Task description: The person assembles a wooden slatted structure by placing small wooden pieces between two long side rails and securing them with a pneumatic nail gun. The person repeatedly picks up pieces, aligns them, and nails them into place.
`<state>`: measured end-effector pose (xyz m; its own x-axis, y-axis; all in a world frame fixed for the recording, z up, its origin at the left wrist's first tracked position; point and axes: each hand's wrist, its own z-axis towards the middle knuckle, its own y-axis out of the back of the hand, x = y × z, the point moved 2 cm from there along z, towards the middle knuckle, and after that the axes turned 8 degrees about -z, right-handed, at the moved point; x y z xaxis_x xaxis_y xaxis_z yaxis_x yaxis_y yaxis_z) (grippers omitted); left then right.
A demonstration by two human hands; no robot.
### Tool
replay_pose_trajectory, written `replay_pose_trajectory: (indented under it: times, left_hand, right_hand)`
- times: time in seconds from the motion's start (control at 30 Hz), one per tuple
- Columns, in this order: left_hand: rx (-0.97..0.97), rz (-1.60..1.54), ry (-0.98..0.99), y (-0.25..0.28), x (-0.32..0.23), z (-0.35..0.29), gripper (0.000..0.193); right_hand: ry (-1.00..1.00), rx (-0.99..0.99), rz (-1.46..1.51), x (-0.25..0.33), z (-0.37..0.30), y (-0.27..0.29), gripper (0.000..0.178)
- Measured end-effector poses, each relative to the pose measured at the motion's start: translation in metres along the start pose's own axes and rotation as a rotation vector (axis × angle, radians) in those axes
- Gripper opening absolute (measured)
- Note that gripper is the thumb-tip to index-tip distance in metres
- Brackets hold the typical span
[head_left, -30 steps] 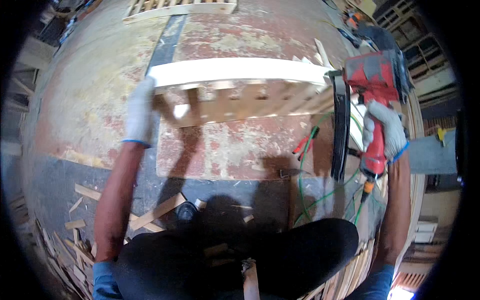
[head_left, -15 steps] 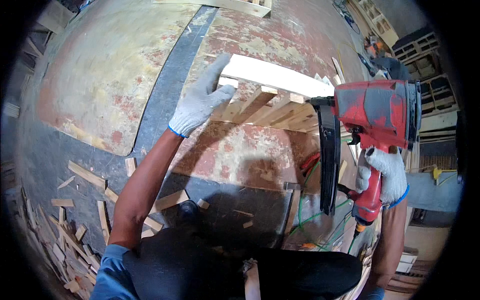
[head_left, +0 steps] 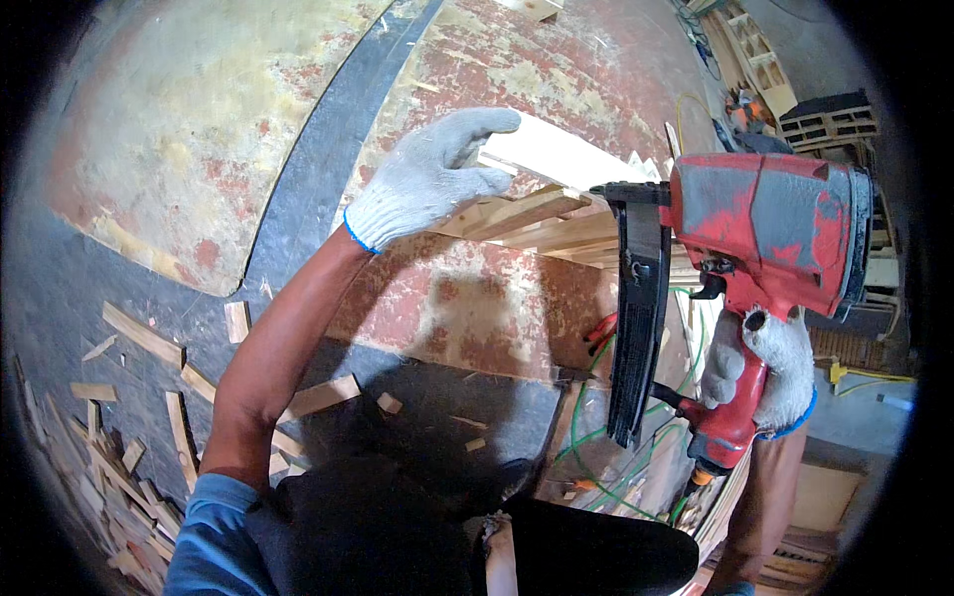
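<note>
My left hand [head_left: 422, 179], in a grey-white glove, grips the left end of a pale wooden board [head_left: 556, 149], fingers over its far side and thumb on the near side. Under that board, several wooden slats [head_left: 527, 216] stand side by side in a frame. My right hand [head_left: 780, 372], gloved too, is wrapped round the handle of a red and grey nail gun [head_left: 760, 223]. The gun's nose is at the right part of the board, and its long black magazine [head_left: 638, 328] points toward me. Whether the nose touches the wood I cannot tell.
Wood offcuts [head_left: 144, 333] lie scattered on the dark floor at the left. A green air hose [head_left: 576, 427] loops below the gun. Worn red-and-cream sheets [head_left: 169, 139] cover the floor ahead. Stacked wooden frames [head_left: 825, 119] stand at the far right.
My left hand has moved slightly right and closed round the board's end. The board's left end has shifted right, and the nail gun appears slightly larger and lower.
</note>
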<state>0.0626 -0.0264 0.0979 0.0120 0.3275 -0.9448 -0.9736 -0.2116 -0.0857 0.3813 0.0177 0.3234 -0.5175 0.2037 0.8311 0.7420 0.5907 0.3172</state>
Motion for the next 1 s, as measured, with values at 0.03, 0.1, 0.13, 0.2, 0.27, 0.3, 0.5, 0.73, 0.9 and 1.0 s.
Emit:
replay_pose_trajectory:
  times: [0.03,0.1,0.13,0.2,0.27,0.3,0.5,0.73,0.9,1.0]
  left_hand:
    - [0.004,0.023,-0.002,0.002,-0.002,-0.001,0.058]
    - [0.009,0.033,0.001,0.004,-0.003,-0.004,0.058]
    - [0.011,0.013,0.002,0.004,-0.003,-0.003,0.058]
    - [0.012,0.011,0.019,0.002,-0.006,-0.002,0.057]
    - [0.014,0.051,0.045,0.002,-0.014,-0.001,0.056]
    - [0.017,0.008,0.046,0.001,-0.014,-0.002,0.054]
    - [0.041,0.013,0.096,0.002,-0.017,-0.001,0.053]
    - [0.183,-0.065,-0.053,0.006,-0.005,0.01,0.064]
    - [0.284,0.009,0.017,0.013,-0.009,0.02,0.065]
    - [0.283,0.018,0.063,0.015,-0.016,0.019,0.063]
  right_hand:
    - [0.019,0.014,-0.016,0.0,0.003,-0.004,0.052]
    - [0.028,0.036,0.006,0.002,0.007,-0.017,0.052]
    - [0.031,0.04,0.011,0.005,0.007,-0.021,0.052]
    - [0.012,0.02,-0.017,0.007,0.007,-0.023,0.052]
    - [0.009,0.017,-0.022,0.01,0.007,-0.027,0.051]
    - [0.013,0.025,-0.016,0.012,0.007,-0.032,0.05]
    - [0.028,0.078,-0.03,0.018,0.009,-0.04,0.032]
    - [-0.04,0.068,0.045,0.012,0.009,-0.035,0.03]
    - [-0.016,0.087,0.054,0.01,0.013,-0.038,0.03]
    - [0.003,0.082,0.054,0.013,0.012,-0.04,0.03]
